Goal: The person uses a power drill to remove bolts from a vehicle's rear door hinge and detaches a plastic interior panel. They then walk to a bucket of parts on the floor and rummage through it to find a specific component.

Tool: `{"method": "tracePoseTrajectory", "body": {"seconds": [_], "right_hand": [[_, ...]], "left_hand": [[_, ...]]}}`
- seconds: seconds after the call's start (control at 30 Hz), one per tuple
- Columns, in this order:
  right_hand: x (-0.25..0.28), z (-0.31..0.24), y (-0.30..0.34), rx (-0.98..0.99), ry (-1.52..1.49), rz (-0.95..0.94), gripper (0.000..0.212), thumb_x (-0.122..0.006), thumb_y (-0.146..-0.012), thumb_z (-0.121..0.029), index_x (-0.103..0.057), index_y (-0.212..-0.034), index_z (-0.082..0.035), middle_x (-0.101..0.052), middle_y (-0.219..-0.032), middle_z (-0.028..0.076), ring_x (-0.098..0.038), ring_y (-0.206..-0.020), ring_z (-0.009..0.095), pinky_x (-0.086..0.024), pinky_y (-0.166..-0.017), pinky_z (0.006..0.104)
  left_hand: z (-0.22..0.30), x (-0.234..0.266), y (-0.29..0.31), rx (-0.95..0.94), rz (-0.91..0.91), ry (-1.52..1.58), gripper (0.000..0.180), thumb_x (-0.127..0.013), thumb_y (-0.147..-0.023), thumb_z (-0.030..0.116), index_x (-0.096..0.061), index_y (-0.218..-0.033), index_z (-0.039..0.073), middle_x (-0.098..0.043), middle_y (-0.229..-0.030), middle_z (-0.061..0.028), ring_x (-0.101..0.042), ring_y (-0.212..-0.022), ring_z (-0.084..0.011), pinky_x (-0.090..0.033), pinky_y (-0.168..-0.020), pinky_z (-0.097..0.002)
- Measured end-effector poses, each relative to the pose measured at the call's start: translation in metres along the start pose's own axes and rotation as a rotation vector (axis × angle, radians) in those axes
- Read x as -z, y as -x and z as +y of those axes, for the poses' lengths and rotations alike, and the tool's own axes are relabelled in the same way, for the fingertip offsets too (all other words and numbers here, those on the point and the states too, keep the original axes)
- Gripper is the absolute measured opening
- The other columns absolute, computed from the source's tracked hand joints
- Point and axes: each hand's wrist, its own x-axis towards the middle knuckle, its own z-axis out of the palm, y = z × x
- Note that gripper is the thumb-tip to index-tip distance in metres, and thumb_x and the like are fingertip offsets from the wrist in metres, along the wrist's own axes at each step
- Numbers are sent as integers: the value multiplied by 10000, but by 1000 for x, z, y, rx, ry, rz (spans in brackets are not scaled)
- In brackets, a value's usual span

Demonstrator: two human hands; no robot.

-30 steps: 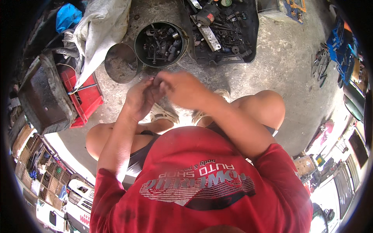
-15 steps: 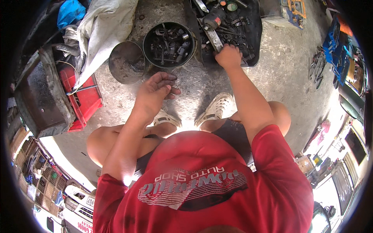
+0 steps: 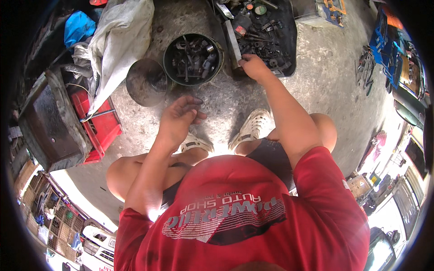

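Note:
My right hand [image 3: 254, 67] pinches the near end of a flat metal bar [image 3: 233, 41] at the left side of a black tray [image 3: 293, 61]. In the tray lie several greasy metal parts [image 3: 266, 38]. My left hand [image 3: 181, 118] hangs over the floor in front of my left foot, its darkened fingers loosely curled and apart, with nothing in them. Beyond it stands a round dark bucket [image 3: 168, 74] filled with bolts, sockets and other metal pieces [image 3: 194, 58]. An open, stained round tin [image 3: 140, 92] stands beside the bucket, on its left.
To the left are a white sack [image 3: 120, 40], a blue plastic bag [image 3: 77, 28], a red box [image 3: 108, 140] and a dirty metal pan [image 3: 52, 122]. Pliers-like tools [image 3: 365, 67] and a blue rack [image 3: 384, 49] are at the right. My feet in light clogs [image 3: 254, 128] rest on the concrete floor.
My right hand has moved left and slightly nearer, shifting the metal bar toward the tray's left side and turning it more upright in view. My left hand stays nearly in place.

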Motion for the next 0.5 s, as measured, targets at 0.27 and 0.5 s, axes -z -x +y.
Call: {"method": "tracePoseTrajectory", "body": {"seconds": [0.27, 0.5], "right_hand": [[8, 3, -4, -161, -97, -157, 356, -693, -945, -192, -710, -1237, 12, -732, -1048, 118, -659, -917, 227, -519, -838, 353], [15, 0, -12, -45, 515, -6, 452, -674, -872, -227, -711, -1299, -83, -699, -1299, 228, -662, -1225, 383, -516, -1059, 453]], "left_hand": [[0, -4, -1, -14, -3, 2, 292, -503, -1009, -48, -572, -1293, -39, -670, -1194, -130, -711, -995, -203, -554, -843, -307], [-6, 1, -5, -8, 17, -68, 315, -481, -992, -72, -570, -1292, -45, -662, -1211, -129, -711, -1000, -209, -550, -843, -315]]}}
